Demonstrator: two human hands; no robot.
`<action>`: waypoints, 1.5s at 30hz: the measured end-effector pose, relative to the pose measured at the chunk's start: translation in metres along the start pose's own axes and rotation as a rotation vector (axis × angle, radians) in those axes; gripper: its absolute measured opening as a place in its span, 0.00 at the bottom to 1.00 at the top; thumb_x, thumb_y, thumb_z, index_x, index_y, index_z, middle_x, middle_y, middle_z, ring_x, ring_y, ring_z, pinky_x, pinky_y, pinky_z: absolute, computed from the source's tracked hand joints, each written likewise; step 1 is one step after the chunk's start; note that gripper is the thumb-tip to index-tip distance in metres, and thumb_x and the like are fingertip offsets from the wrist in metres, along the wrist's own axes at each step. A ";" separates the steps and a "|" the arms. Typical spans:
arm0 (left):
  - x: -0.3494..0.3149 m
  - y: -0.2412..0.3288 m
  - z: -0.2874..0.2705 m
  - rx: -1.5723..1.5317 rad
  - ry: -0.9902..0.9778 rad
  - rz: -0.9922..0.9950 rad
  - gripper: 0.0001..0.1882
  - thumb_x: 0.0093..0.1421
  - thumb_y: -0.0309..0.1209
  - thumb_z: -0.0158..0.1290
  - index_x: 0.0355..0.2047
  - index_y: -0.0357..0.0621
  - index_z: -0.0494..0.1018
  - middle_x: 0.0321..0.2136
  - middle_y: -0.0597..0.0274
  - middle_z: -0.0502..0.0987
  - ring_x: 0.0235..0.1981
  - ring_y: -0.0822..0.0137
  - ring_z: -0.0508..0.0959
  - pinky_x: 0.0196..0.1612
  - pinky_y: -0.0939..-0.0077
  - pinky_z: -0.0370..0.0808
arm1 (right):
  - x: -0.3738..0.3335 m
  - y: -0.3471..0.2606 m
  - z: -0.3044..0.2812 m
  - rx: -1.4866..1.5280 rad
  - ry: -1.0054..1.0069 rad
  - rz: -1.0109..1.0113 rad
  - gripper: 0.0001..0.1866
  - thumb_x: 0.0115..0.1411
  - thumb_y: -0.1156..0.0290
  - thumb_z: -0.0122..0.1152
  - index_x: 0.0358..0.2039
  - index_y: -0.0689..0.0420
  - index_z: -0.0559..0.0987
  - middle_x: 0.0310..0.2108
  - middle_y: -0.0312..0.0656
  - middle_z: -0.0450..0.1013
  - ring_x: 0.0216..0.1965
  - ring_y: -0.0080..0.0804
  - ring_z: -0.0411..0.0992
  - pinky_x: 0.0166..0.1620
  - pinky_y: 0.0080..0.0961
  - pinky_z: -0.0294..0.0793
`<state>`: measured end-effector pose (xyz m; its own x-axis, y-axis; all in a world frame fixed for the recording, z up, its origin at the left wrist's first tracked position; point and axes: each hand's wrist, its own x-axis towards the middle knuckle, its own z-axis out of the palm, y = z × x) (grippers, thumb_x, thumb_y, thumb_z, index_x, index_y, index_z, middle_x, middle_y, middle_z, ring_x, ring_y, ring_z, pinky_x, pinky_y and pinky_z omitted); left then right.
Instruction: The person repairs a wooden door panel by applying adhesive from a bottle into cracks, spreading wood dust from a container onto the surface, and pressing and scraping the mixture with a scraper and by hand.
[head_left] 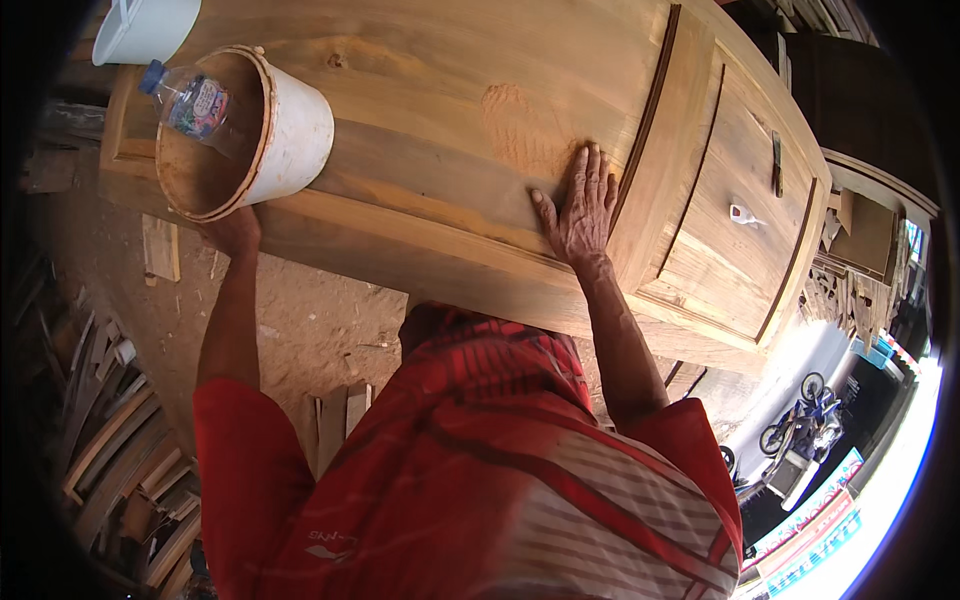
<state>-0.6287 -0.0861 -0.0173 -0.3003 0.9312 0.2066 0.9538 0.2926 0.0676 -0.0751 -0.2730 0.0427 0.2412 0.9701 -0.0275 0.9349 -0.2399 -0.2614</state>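
Note:
A large wooden panelled door lies flat in front of me. My right hand rests palm down on it with fingers stretched out, beside a dark groove. Just left of those fingertips is a patch of reddish-brown powder. At the door's left end stands a white bucket with a stained rim. A clear plastic bottle with a blue cap leans inside it. My left hand is at the near edge of the door, right by the bucket; its fingers are hidden, so its grip does not show.
Another pale bucket stands at the far left. On the right panel lie a small white bottle and a thin dark tool. Wood offcuts pile up at lower left. Motorcycles are parked at right.

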 end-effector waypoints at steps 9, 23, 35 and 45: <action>0.005 0.000 0.005 0.055 0.014 0.023 0.41 0.65 0.61 0.53 0.67 0.43 0.68 0.65 0.43 0.71 0.63 0.40 0.71 0.62 0.39 0.68 | 0.008 0.004 -0.001 -0.025 -0.007 0.058 0.55 0.68 0.31 0.50 0.77 0.64 0.49 0.79 0.59 0.44 0.80 0.55 0.41 0.77 0.55 0.39; 0.013 -0.002 -0.004 -0.086 -0.015 0.055 0.45 0.63 0.62 0.55 0.67 0.37 0.67 0.66 0.42 0.70 0.64 0.41 0.71 0.61 0.38 0.68 | 0.014 0.009 -0.002 -0.009 0.042 0.070 0.54 0.69 0.34 0.52 0.77 0.65 0.48 0.78 0.60 0.44 0.79 0.58 0.42 0.76 0.59 0.39; -0.001 0.019 -0.015 -0.205 -0.042 -0.017 0.40 0.67 0.60 0.50 0.67 0.40 0.69 0.67 0.43 0.69 0.67 0.41 0.69 0.63 0.40 0.67 | 0.000 -0.027 0.002 -0.031 -0.024 -0.028 0.51 0.70 0.38 0.53 0.77 0.64 0.50 0.79 0.56 0.44 0.80 0.55 0.41 0.78 0.57 0.37; 0.000 0.011 -0.012 -0.023 -0.070 -0.002 0.38 0.68 0.60 0.48 0.64 0.40 0.73 0.63 0.44 0.75 0.63 0.41 0.73 0.63 0.41 0.67 | 0.021 -0.003 -0.003 0.005 -0.016 0.147 0.55 0.69 0.33 0.50 0.78 0.65 0.46 0.79 0.59 0.41 0.80 0.55 0.38 0.78 0.56 0.37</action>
<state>-0.6182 -0.0853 -0.0052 -0.3002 0.9439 0.1377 0.9528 0.2898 0.0906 -0.0722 -0.2519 0.0455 0.3715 0.9249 -0.0809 0.8885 -0.3795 -0.2580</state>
